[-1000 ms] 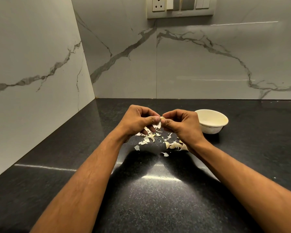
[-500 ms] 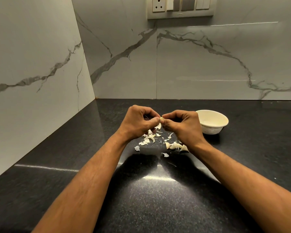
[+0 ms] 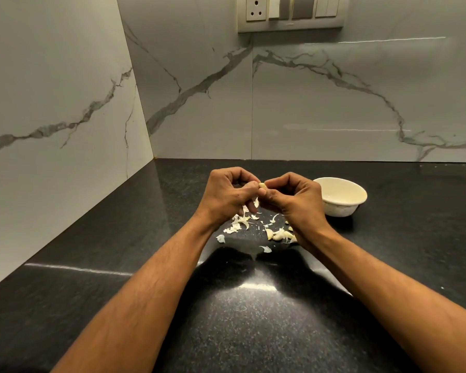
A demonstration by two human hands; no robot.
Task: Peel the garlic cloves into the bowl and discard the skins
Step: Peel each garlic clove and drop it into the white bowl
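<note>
From the head camera we see our left hand (image 3: 228, 196) and right hand (image 3: 293, 200) both pinching one garlic clove (image 3: 262, 186) above the skins (image 3: 240, 224). The bowl (image 3: 339, 208) sits at three o'clock. We should work a nail under the skin's edge and keep the grip light.

Dim, warm light from above and behind the camera leaves a bright glare patch on the black countertop (image 3: 258, 288) at lower centre, with a thin streak at lower left. The forearms throw broad dark shadows across that gloss. Wide-angle distortion bends the marble wall (image 3: 334, 103) outward at the edges; focus is fairly sharp mid-frame.
</note>
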